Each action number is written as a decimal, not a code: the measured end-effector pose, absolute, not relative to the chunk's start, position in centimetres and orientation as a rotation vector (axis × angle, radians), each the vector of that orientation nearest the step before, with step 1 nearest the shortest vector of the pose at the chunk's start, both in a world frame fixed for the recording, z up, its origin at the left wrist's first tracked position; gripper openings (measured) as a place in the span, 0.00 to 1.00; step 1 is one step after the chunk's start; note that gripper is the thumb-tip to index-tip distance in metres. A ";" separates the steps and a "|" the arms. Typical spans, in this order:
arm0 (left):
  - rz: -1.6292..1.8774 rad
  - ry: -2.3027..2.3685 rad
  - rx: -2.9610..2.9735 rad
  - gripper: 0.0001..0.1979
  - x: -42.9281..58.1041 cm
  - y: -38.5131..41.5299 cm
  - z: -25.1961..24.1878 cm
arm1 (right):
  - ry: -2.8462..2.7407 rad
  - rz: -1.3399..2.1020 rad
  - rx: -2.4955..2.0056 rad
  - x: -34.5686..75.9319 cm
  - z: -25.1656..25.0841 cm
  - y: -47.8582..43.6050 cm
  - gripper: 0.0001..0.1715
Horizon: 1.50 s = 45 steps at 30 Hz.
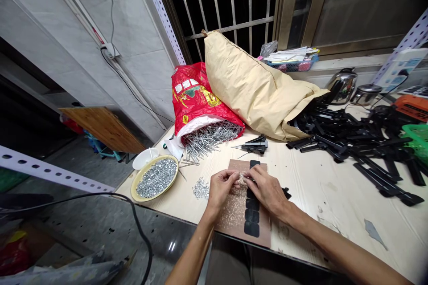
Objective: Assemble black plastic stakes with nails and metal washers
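My left hand [223, 187] is closed in a pinch above a brown board [230, 227] strewn with pale specks. Facing it, my right hand [265, 189] also pinches, its fingertips close to those of the left. Between them shows a small shiny metal piece [241, 176], too small to name exactly. A row of black rounded pads [252, 216] runs along the board, partly under my right hand. Left of my left hand lies a little heap of small metal nuts or washers [200, 188]. Beyond the board rests a bundle of black parts with metal rods [254, 144].
A yellow bowl [134, 192] of small metal pieces stands near the table's left edge, beside a white bowl [142, 159]. Long metal pins [207, 138] spill from a red bag [190, 93]. A large paper sack [247, 84] lies beside black plastic parts [347, 133].
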<state>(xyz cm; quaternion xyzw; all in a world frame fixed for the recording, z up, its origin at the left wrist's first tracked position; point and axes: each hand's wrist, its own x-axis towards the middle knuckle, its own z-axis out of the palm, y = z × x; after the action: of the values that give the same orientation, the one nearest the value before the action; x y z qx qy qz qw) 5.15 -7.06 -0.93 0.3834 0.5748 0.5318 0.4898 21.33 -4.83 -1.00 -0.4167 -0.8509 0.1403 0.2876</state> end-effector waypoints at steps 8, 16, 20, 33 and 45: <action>1.305 1.405 0.959 0.14 5.7 -7.0 -0.8 | -2.289 0.391 -1.154 21.4 -1.1 -4.9 0.13; 1.338 1.382 0.910 0.16 6.0 -6.8 -1.5 | -2.406 -0.127 -1.070 21.3 -1.1 -5.1 0.12; 1.370 1.439 0.987 0.14 6.3 -6.8 -1.3 | -2.382 -0.096 -1.081 21.4 -1.3 -5.0 0.13; 1.333 1.459 1.012 0.13 6.4 -7.0 -0.8 | -2.248 0.518 -1.148 21.7 -1.3 -4.5 0.13; 1.299 1.413 0.987 0.15 6.2 -7.0 -0.8 | -2.076 0.889 -1.035 21.4 -1.2 -3.9 0.13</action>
<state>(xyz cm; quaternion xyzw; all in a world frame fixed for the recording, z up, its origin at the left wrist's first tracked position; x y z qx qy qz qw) 6.19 -7.02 -0.77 0.4032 0.5773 0.5305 0.4720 21.37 -3.92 -1.23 -0.3943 -0.7909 0.3388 0.3229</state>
